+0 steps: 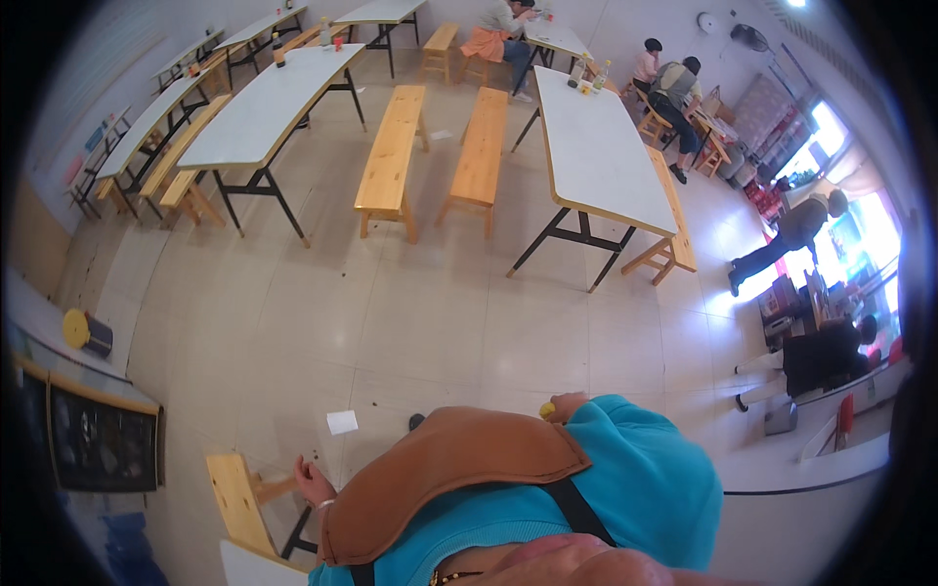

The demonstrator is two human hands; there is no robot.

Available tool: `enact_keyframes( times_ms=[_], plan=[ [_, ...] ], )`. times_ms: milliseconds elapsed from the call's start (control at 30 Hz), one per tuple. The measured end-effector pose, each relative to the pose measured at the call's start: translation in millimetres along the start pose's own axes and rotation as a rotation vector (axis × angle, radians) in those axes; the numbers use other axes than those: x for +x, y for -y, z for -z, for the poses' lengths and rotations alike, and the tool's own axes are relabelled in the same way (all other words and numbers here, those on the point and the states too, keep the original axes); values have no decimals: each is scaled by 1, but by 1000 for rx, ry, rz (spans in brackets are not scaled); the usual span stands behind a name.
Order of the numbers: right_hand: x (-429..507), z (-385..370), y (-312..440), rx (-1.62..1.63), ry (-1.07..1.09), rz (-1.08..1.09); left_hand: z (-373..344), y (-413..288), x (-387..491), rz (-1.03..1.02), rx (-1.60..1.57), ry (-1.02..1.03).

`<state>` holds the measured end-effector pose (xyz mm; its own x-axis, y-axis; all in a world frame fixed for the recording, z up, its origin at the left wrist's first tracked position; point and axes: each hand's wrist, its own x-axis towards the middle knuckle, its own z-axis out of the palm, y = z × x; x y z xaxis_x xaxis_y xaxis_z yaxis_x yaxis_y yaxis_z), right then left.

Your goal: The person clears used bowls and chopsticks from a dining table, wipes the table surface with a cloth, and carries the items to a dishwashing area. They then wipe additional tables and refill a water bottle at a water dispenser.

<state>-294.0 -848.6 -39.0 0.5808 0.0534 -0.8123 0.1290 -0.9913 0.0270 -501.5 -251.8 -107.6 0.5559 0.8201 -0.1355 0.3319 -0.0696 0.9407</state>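
My left hand [314, 482] hangs low at the left of my body, beside a wooden bench [242, 505], its fingers apart and nothing seen in it. At the right edge of the brown apron [462, 450] is my right hand [568, 407], its fingers closed around a small yellow object [547, 409] that shows only in part. A white sheet of paper [341, 423] lies on the tiled floor in front of me. Turquoise sleeves cover part of my arms.
White-topped tables [601, 146] on black legs and wooden benches [392, 150] stand ahead. Several people sit at far tables, while a person [791, 231] and another person [817, 359] stand at the right. A dark bin with a yellow lid [75, 329] lies at the left.
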Motion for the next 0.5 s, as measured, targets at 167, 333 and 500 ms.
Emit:
enact_keyframes(
  times_ms=[167,333,500],
  plan=[
    [46,55,16,3,-115,-79,-95,-90,121,-170,-55,82],
    [111,117,38,32,-84,-48,-180,-138,208,-257,-101,172],
    [185,216,62,4,-107,-84,-219,-126,255,-110,234,222]
  ],
)
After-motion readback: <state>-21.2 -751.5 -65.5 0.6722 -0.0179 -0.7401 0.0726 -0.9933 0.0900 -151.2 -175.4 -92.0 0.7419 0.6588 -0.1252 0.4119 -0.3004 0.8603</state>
